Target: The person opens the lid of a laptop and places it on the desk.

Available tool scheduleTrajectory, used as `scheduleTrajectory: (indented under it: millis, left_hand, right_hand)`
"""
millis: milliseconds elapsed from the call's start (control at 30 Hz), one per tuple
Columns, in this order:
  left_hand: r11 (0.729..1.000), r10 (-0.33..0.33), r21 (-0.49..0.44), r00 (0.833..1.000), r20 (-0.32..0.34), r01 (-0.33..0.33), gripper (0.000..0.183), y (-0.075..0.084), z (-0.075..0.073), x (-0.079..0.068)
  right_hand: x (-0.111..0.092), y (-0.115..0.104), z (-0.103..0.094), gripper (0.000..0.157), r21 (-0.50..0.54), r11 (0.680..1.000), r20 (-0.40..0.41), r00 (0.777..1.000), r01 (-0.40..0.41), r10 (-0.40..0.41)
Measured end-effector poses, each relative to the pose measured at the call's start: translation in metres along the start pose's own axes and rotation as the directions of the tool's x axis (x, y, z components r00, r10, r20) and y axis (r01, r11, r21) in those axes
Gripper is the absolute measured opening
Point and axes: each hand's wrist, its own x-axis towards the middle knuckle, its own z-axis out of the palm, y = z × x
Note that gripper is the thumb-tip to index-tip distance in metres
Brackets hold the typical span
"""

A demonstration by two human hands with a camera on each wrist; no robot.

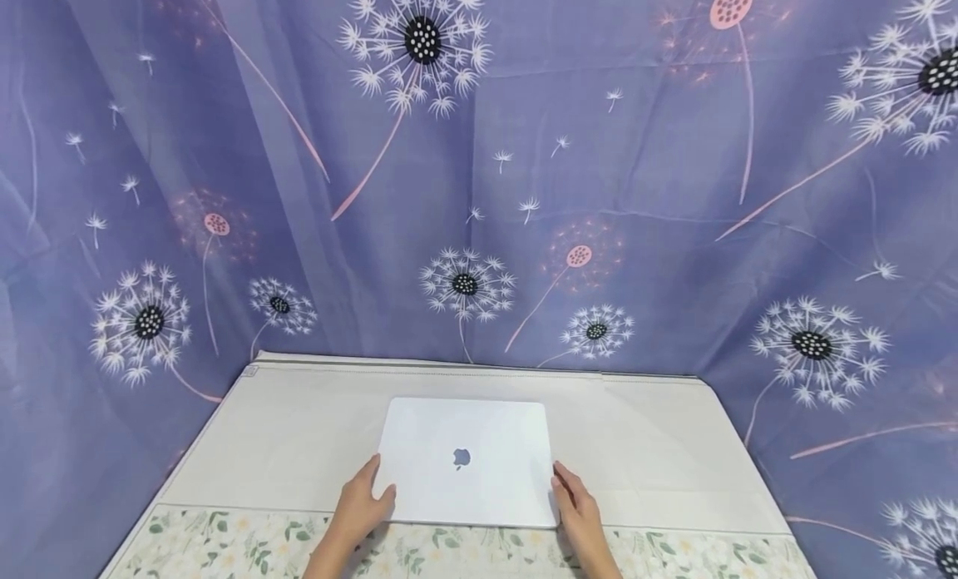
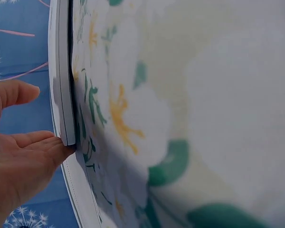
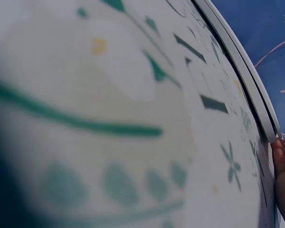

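A closed silver laptop with a dark apple logo lies flat, its front edge along the floral strip. My left hand is at its left side, fingertips touching the edge near the front corner. In the left wrist view, those fingers are nearly straight against the laptop's corner, and the thumb stands raised away from it. At the opposite side, my right hand touches the right edge with extended fingers. Only part of that hand shows in the right wrist view, its fingertips right at the laptop's corner.
The laptop rests on a white-covered table. A floral cloth strip runs along the near side. Behind and at both sides hangs a purple-blue curtain with dandelion prints, close to the table's edges.
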Motion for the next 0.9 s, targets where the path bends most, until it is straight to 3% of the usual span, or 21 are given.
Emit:
scheduleTrajectory:
  millis: [433, 700, 900]
  left_hand:
    - [1.0, 0.026, 0.011, 0.998, 0.051, -0.026, 0.066, 0.007, 0.001, 0.0]
    - [0.999, 0.026, 0.018, 0.996, 0.083, -0.028, 0.065, 0.015, 0.013, -0.003]
    - [0.997, 0.072, 0.0, 0.995, 0.076, -0.072, 0.064, 0.023, 0.018, -0.005]
  right_hand:
    - [-0.003, -0.009, -0.007, 0.063, 0.031, 0.998, -0.01, 0.998, -0.06, 0.061]
    - [-0.005, -0.01, -0.023, 0.063, 0.005, 0.997, -0.056, 0.995, -0.079, 0.079]
    - [-0.006, -0.012, -0.032, 0.066, 0.012, 0.991, -0.059, 0.989, -0.136, 0.137]
